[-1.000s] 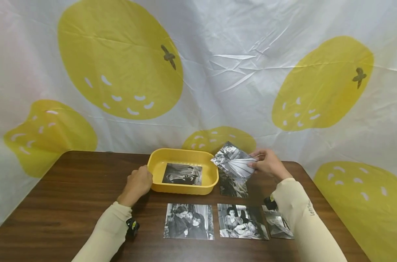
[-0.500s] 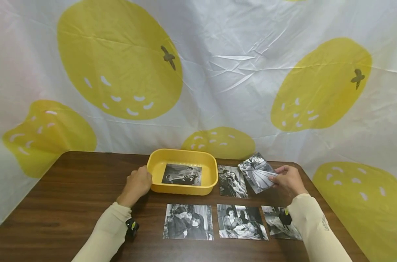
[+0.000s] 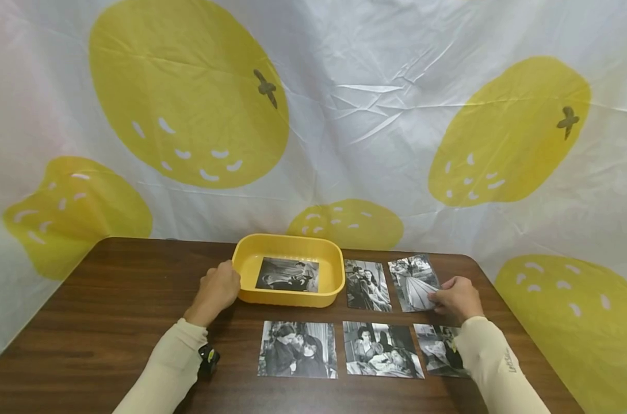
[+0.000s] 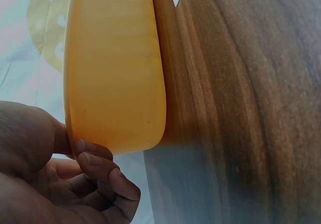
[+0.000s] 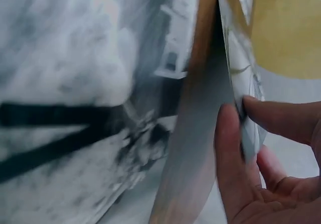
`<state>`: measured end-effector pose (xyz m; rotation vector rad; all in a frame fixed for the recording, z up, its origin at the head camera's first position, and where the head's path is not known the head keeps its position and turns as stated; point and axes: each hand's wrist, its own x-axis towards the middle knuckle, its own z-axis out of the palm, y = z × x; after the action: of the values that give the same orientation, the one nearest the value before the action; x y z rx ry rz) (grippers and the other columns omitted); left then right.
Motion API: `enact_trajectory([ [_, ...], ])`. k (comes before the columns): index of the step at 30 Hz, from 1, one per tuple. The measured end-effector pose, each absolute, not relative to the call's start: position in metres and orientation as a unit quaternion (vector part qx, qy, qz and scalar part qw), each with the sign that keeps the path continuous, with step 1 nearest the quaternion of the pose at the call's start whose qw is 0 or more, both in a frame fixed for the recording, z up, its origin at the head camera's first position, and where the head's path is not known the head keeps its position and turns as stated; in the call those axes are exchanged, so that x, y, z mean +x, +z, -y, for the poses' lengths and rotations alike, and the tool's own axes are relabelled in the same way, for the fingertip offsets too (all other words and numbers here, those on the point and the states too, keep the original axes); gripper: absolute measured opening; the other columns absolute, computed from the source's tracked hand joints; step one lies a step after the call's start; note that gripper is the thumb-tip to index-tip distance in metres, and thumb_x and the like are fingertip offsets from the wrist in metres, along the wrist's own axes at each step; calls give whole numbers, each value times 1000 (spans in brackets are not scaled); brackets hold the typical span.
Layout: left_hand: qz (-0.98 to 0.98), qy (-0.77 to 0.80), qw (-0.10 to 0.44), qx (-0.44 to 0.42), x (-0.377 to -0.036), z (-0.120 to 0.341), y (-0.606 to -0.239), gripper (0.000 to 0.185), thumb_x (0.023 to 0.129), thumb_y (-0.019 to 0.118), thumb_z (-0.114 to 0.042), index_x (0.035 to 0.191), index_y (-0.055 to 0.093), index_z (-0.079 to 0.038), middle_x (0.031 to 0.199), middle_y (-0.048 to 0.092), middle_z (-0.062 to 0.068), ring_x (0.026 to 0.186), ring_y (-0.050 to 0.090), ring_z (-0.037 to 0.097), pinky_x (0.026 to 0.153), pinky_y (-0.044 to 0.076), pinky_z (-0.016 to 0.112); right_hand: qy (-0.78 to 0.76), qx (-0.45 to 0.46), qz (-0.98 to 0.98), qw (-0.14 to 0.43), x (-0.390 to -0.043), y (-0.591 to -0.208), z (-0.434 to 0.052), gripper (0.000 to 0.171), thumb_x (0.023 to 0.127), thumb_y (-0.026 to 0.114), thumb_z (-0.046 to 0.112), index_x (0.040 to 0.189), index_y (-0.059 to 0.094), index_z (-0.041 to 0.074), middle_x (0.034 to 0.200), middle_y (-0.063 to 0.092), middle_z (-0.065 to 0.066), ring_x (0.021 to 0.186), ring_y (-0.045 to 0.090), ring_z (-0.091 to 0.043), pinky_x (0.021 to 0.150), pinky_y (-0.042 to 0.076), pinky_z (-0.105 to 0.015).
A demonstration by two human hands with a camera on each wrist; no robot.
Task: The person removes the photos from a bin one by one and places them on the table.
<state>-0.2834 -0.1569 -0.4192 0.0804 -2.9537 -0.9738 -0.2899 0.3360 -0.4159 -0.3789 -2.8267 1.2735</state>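
Observation:
My left hand (image 3: 216, 293) pinches the left rim of a yellow plastic tray (image 3: 291, 299); the left wrist view shows its curled fingers (image 4: 103, 171) at the tray's edge. A black-and-white photo (image 3: 287, 276) lies in the tray. To the tray's right, my right hand (image 3: 457, 298) holds another photo (image 3: 413, 282) by its lower right corner. Thumb and fingers pinch this photo (image 5: 239, 78) in the right wrist view, where it stands tilted off the table. A photo of a couple (image 3: 367, 286) lies between it and the tray.
Nearer me, a row of photos lies on the brown wooden table (image 3: 111, 322): one on the left (image 3: 298, 349), one in the middle (image 3: 383, 349), and one on the right (image 3: 440, 349) partly under my right sleeve. A white curtain (image 3: 344, 144) with yellow fruit prints hangs behind the table.
My right hand has carried its photo rightward and down, from over the couple photo to the spot beside it. The left hand has stayed on the tray.

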Motion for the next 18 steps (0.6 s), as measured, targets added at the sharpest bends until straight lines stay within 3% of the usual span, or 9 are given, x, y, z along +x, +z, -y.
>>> enact_trajectory([
  [4,949,-314,15,27,-284,158,-419,26,101,42,-11,108,59,7,83,56,16,76,56,32,72,49,50,325,-117,939,-3,-288,-415,-335,30,80,80,17,85,59,-5,73,65,-14,59,65,-22,55,52,-38],
  [9,950,-311,16,30,-285,159,-419,26,101,41,-11,107,59,7,83,56,16,76,57,33,73,49,51,261,-120,958,-20,-289,-415,-334,33,80,82,24,68,57,6,65,56,-6,64,54,-26,56,44,-39],
  [18,945,-324,26,22,-281,157,-418,24,100,41,-9,103,59,6,79,54,14,74,55,31,70,48,50,219,-132,966,-40,-291,-413,-335,35,80,84,29,70,61,4,71,58,-10,70,54,-30,60,44,-42],
])
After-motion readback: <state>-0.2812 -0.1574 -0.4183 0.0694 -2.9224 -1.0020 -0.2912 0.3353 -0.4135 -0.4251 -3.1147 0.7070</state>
